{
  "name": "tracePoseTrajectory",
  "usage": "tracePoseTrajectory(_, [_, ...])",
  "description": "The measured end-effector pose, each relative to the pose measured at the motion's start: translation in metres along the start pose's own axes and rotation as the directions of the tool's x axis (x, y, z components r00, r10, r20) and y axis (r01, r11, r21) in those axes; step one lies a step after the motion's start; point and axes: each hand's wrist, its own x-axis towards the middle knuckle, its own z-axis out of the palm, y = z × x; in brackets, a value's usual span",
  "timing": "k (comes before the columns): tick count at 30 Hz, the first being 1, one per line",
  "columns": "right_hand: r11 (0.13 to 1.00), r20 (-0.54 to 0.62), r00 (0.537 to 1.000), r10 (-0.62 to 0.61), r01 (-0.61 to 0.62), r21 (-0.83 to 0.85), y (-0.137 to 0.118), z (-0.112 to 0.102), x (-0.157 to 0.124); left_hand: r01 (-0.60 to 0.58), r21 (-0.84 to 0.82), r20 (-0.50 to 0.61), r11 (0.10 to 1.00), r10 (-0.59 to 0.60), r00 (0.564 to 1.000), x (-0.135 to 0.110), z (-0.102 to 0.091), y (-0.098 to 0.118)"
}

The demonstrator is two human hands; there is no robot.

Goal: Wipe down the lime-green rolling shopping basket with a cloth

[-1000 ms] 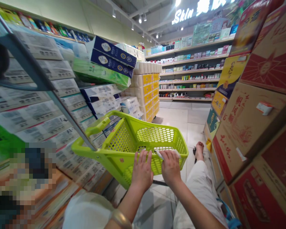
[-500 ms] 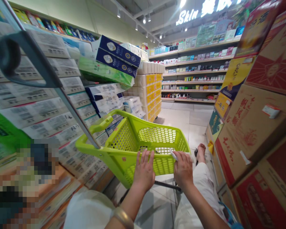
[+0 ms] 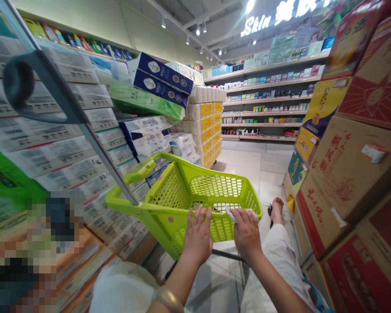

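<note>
A lime-green plastic shopping basket cart (image 3: 195, 224) stands right in front of me, tilted in view. My left hand (image 3: 198, 234) lies on its near side, fingers stretched over the rim and holding nothing. Further right along the same rim, my right hand (image 3: 246, 232) presses a white wipe (image 3: 230, 214) against the plastic. Most of the wipe is hidden under the fingers; whether it is tissue or cloth I cannot tell. The cart's metal pole (image 3: 107, 163) with a dark grey grip (image 3: 48, 87) rises at the left.
Stacked packs of tissue paper (image 3: 61, 134) line the left side. Cardboard cartons (image 3: 352, 169) are piled close on the right. Behind the cart, tiled floor (image 3: 244, 163) leads to shelves of small boxed goods (image 3: 263, 114). My outstretched foot (image 3: 276, 211) rests beside the cart.
My right hand has slid a little left along the rim with the wipe, closer to my left hand. The left hand stays on the rim in nearly the same place.
</note>
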Motion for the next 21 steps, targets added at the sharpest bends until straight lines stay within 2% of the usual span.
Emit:
tracePoseTrajectory(3, [0.996,-0.039,0.996,0.075,-0.077,-0.040,0.018,-0.007,-0.003,0.010,-0.020,0.010,1.000,-0.010,1.000,0.001,0.000,0.002])
tracePoseTrajectory(5, [0.992,-0.054,0.991,0.119,-0.121,-0.042,0.015,-0.005,-0.001,0.015,-0.028,0.017,0.999,-0.014,1.000,0.001,0.000,0.003])
tracePoseTrajectory(7, [0.993,-0.046,0.992,0.119,-0.120,-0.022,0.000,0.002,0.003,0.017,-0.032,0.021,0.999,-0.016,1.000,0.002,0.000,0.004])
tracePoseTrajectory(11, [0.999,0.029,1.000,0.006,-0.007,0.049,-0.039,0.019,0.012,0.018,-0.024,0.021,1.000,-0.018,1.000,0.002,0.001,0.004])
tracePoseTrajectory(14, [0.997,0.041,0.998,-0.042,0.039,0.070,-0.048,0.022,0.013,0.025,-0.033,0.036,0.999,-0.024,0.999,0.001,0.001,0.002])
tracePoseTrajectory(17, [0.997,0.034,0.998,-0.056,0.054,0.063,-0.027,0.014,0.008,0.025,-0.047,0.055,0.999,-0.022,0.998,0.001,-0.001,0.001])
tracePoseTrajectory(21, [0.999,-0.023,0.999,0.035,-0.036,-0.026,0.017,-0.002,-0.002,0.021,-0.040,0.049,0.999,-0.019,0.999,0.001,0.000,0.002])
